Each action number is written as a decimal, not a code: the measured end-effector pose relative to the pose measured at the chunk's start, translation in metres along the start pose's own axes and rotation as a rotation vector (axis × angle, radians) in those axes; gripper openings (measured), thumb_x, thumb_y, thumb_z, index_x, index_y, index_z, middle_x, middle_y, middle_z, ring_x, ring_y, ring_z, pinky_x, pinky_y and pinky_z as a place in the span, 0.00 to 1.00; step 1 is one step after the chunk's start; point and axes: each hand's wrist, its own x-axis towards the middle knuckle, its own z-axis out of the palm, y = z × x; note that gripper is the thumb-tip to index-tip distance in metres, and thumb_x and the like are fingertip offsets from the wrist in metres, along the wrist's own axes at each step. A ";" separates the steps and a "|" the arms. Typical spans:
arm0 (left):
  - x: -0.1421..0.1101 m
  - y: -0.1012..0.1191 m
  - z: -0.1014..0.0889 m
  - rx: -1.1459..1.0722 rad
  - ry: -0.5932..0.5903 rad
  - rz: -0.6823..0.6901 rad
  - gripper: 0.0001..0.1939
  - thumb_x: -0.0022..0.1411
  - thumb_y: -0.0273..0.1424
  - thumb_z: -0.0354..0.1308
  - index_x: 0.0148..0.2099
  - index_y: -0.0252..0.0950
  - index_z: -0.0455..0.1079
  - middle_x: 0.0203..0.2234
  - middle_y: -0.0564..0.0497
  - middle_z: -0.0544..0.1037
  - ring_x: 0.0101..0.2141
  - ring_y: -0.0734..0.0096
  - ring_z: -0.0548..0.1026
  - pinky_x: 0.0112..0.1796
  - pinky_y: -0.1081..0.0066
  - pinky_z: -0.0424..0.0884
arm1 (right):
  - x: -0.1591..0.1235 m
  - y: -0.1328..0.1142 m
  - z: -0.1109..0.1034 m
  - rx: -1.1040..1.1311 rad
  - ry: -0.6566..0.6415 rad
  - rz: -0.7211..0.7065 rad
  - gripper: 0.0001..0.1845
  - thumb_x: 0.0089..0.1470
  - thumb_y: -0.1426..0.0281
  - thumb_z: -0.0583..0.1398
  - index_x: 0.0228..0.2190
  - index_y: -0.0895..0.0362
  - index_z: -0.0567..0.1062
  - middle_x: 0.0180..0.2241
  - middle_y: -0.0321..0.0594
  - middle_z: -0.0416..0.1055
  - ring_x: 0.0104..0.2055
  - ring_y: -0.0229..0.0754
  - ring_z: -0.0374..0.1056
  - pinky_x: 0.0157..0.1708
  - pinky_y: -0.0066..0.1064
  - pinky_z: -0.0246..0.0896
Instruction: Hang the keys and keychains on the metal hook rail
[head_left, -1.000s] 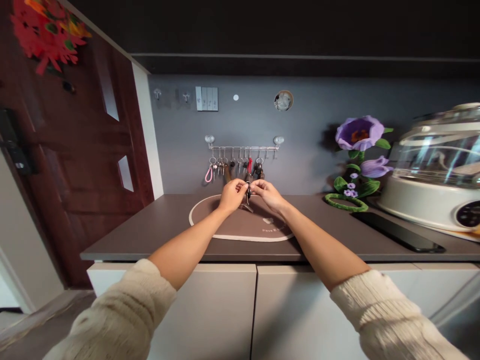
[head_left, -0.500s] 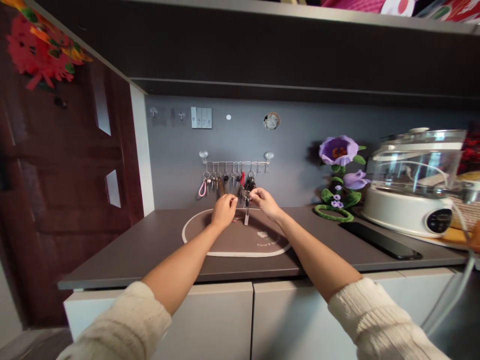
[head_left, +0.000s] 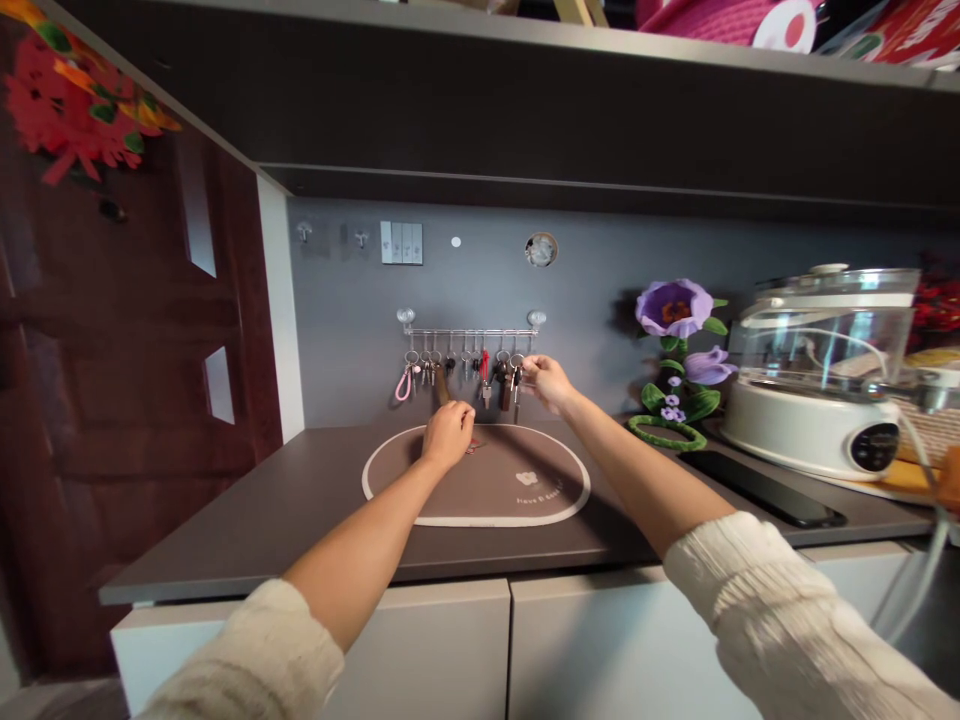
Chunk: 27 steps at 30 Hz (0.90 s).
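Note:
A metal hook rail (head_left: 472,332) is fixed to the grey wall, with several key rings hanging from it. Among them are a pink loop strap (head_left: 404,384) at the left and a red tag (head_left: 485,363) right of the middle. My right hand (head_left: 551,383) pinches a ring of keys (head_left: 517,378) at a hook near the rail's right end. Over the oval brown mat (head_left: 480,505) my left hand (head_left: 448,437) has its fingers curled together, and what they hold, if anything, is hidden. A small reddish item (head_left: 475,446) lies on the mat beside it.
A purple felt flower (head_left: 675,308) and a black phone (head_left: 765,490) are on the counter (head_left: 277,515) to the right. Farther right stands a clear-topped white appliance (head_left: 810,420). A dark shelf (head_left: 525,130) overhangs the wall.
My right hand has moved up and right with the ring of keys, from above the mat to the rail's right end. My left hand stays nearly in place. The view has shifted slightly.

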 end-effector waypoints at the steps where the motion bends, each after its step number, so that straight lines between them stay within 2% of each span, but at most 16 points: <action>1: 0.000 0.000 0.000 0.003 -0.006 0.006 0.10 0.60 0.28 0.46 0.30 0.36 0.67 0.27 0.49 0.72 0.31 0.69 0.69 0.33 0.71 0.62 | 0.004 -0.003 -0.001 0.007 0.018 0.007 0.11 0.46 0.70 0.59 0.22 0.56 0.60 0.20 0.32 0.62 0.21 0.31 0.62 0.25 0.27 0.62; 6: -0.001 0.002 0.000 0.035 -0.025 0.024 0.11 0.60 0.28 0.45 0.30 0.36 0.67 0.27 0.49 0.72 0.31 0.70 0.69 0.33 0.72 0.61 | 0.024 -0.012 -0.002 0.014 0.134 0.049 0.07 0.50 0.75 0.55 0.23 0.57 0.61 0.19 0.32 0.62 0.19 0.32 0.61 0.24 0.30 0.64; 10: -0.001 0.002 -0.001 0.045 -0.031 0.026 0.10 0.60 0.28 0.46 0.31 0.36 0.68 0.27 0.49 0.72 0.31 0.70 0.69 0.33 0.72 0.61 | 0.035 -0.014 0.000 0.011 0.217 0.084 0.08 0.51 0.77 0.54 0.22 0.57 0.62 0.18 0.32 0.61 0.19 0.31 0.61 0.23 0.29 0.65; 20: 0.000 0.004 0.000 0.084 -0.041 0.010 0.11 0.61 0.28 0.45 0.32 0.36 0.68 0.28 0.50 0.73 0.32 0.71 0.69 0.34 0.73 0.60 | 0.059 -0.006 0.004 -0.047 0.289 0.120 0.11 0.53 0.77 0.51 0.21 0.58 0.61 0.15 0.32 0.59 0.18 0.29 0.57 0.23 0.28 0.67; 27: 0.000 0.004 -0.001 0.088 -0.039 0.006 0.11 0.61 0.28 0.45 0.32 0.36 0.68 0.28 0.50 0.73 0.32 0.71 0.69 0.33 0.73 0.60 | 0.061 0.002 0.008 -0.061 0.362 0.132 0.09 0.53 0.76 0.51 0.22 0.59 0.62 0.15 0.30 0.57 0.18 0.29 0.56 0.23 0.27 0.67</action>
